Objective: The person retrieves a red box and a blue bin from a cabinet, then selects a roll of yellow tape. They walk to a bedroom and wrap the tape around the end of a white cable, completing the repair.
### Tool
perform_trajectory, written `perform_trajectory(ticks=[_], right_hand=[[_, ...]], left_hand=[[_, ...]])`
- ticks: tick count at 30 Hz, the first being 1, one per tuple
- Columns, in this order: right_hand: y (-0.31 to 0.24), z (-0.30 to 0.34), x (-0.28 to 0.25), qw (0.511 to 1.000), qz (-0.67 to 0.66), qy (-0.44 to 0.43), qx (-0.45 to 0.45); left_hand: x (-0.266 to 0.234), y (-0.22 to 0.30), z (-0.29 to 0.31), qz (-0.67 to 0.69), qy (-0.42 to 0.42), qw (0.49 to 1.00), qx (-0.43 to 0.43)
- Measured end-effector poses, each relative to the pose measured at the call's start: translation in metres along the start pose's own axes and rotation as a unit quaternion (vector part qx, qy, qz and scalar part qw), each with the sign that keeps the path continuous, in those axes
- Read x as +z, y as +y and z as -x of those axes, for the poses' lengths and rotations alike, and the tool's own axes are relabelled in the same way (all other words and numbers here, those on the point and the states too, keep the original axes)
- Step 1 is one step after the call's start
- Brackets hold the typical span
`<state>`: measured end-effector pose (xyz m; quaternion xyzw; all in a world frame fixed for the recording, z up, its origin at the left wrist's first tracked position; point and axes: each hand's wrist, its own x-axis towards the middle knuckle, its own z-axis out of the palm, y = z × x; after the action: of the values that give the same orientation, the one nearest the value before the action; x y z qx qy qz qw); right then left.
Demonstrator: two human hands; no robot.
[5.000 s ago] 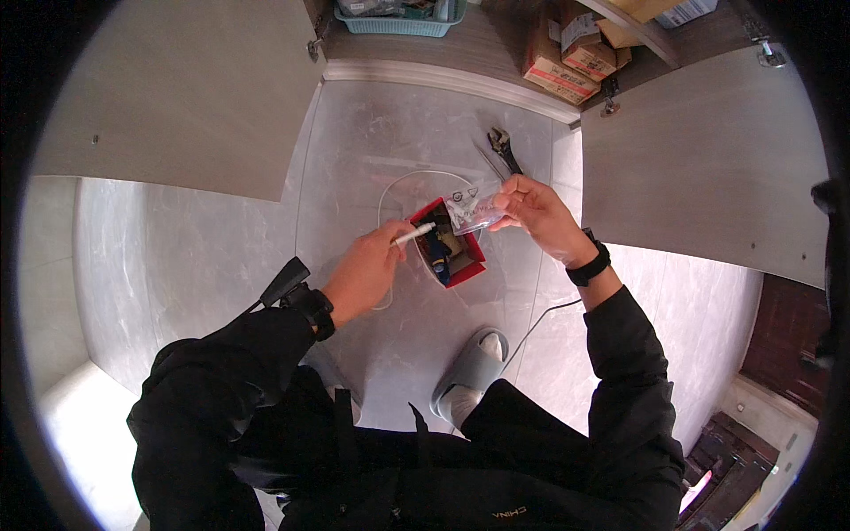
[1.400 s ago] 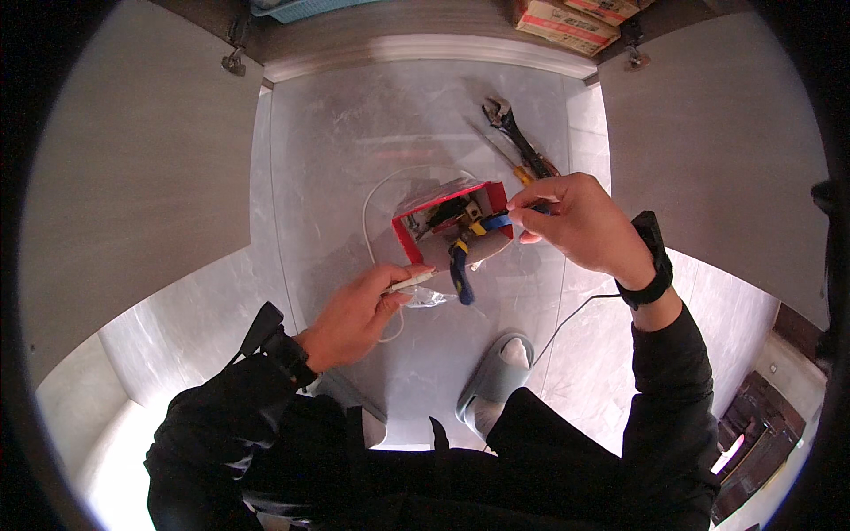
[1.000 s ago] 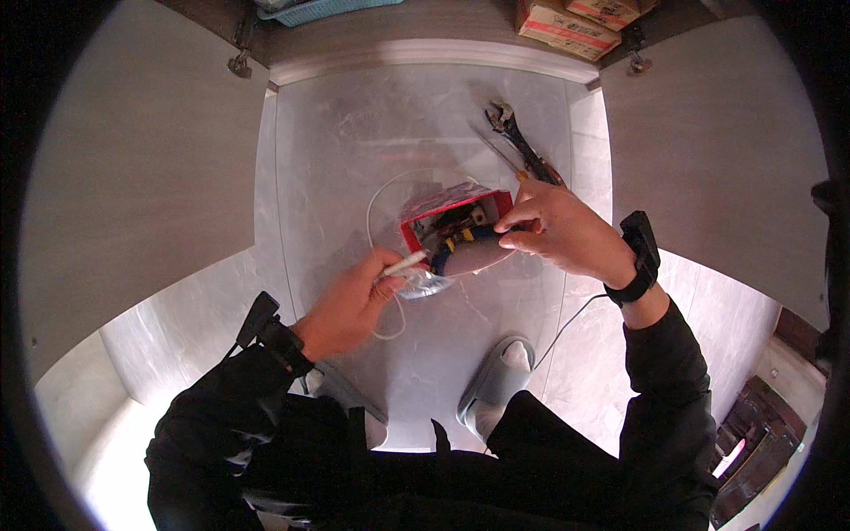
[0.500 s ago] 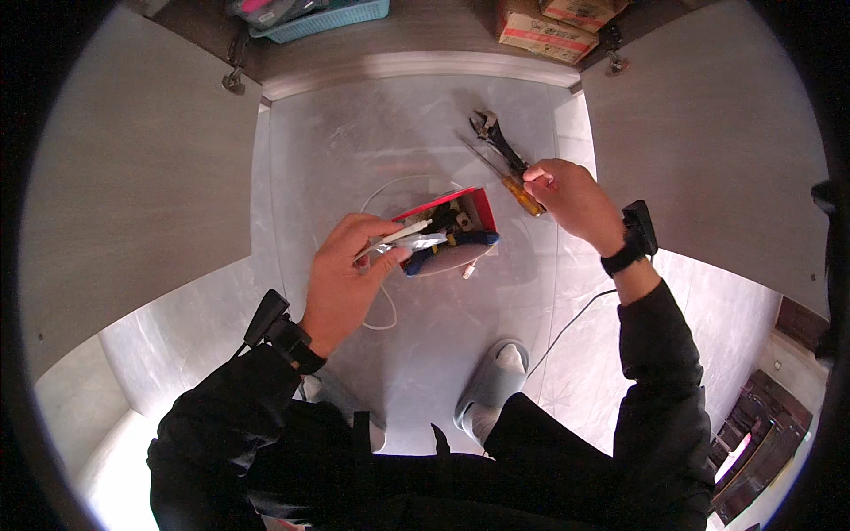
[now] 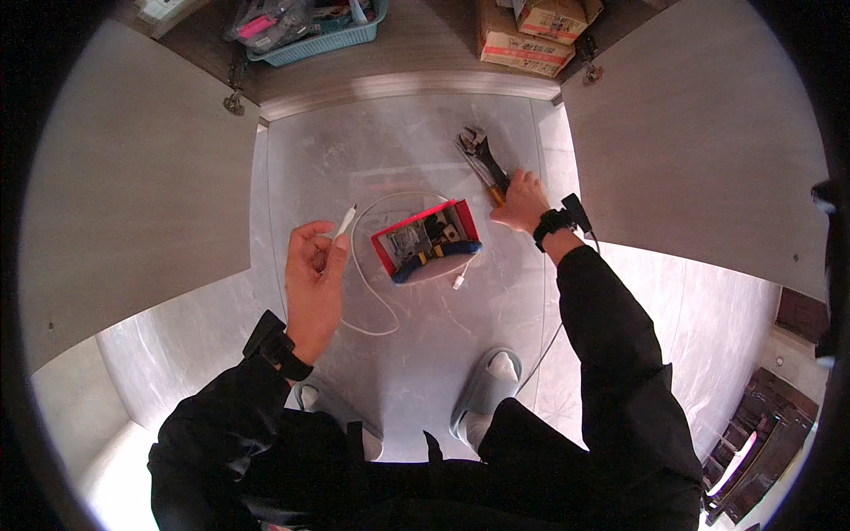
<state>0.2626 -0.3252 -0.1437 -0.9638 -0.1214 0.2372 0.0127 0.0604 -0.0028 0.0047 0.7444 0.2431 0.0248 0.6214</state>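
My left hand [image 5: 314, 261] is closed on the white plug end [image 5: 348, 219] of a thin white cable [image 5: 356, 265], held above the floor left of a small red box [image 5: 382, 254]. In that box lie a clear plastic packet [image 5: 408, 241], blue-handled pliers [image 5: 438, 255] and dark small parts. Right of the box, my right hand [image 5: 522, 205] curls over the handles of an adjustable wrench [image 5: 484, 155] and a screwdriver [image 5: 496, 193] with an amber handle. The two tools lie side by side, heads pointing away. My fingers partly hide their handles.
Two open cabinet doors [image 5: 146, 177] flank the floor. On the cabinet shelf are a blue basket [image 5: 323, 44] with packets and some cardboard boxes [image 5: 527, 49]. A white cable connector [image 5: 459, 282] lies by the red box. My slippered feet [image 5: 487, 389] are close by.
My left hand has moved left from the box, keeping the white cable; the clear packet is now in the box. My right hand has closed over the tools, which lie closer together.
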Motion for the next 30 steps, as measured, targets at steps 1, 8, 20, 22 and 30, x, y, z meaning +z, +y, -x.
perform_trajectory(ticks=[1,8,20,22,30], right_hand=[[-0.004,-0.001,0.002,1.000,-0.023,0.013,0.011],[0.000,0.000,0.007,0.992,-0.115,0.043,0.020],[0.003,0.120,-0.208,0.968,-0.159,-0.118,-0.155],[-0.007,0.137,-0.239,0.937,-0.172,-0.189,-0.236],[-0.095,0.131,-0.206,0.925,0.143,-0.279,-0.213]], left_hand=[[-0.001,-0.001,0.001,-0.007,-0.007,1.000,-0.010],[-0.010,0.000,0.011,-0.007,-0.051,0.997,-0.050],[-0.020,-0.014,0.013,-0.047,-0.060,0.994,-0.073],[-0.017,-0.014,0.015,-0.058,-0.068,0.993,-0.081],[-0.014,-0.023,0.027,-0.071,-0.088,0.992,-0.052]])
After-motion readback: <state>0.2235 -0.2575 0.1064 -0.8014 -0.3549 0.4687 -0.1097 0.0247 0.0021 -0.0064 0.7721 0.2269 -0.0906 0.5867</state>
